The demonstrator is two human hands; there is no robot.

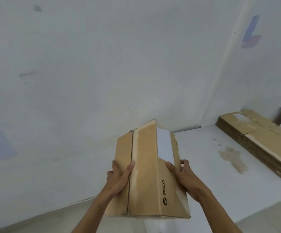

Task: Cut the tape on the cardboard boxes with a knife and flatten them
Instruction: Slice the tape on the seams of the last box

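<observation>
PICO box aloft, both hands on it; no knife in view.

Flattened-box stack (257, 142) at 3 o'clock on white table (203, 157). PICO cardboard box (146, 174) at 6: left hand (119, 179) and right hand (183, 175) clasp opposite sides. I judge the split flap seam could gape, loosening my grip.

Both bare forearms reach forward and up, the left hand (119, 179) and the right hand (182, 176) each clamped on one side of the box (146, 174) — thumbs on its near faces, fingers wrapped behind.
</observation>
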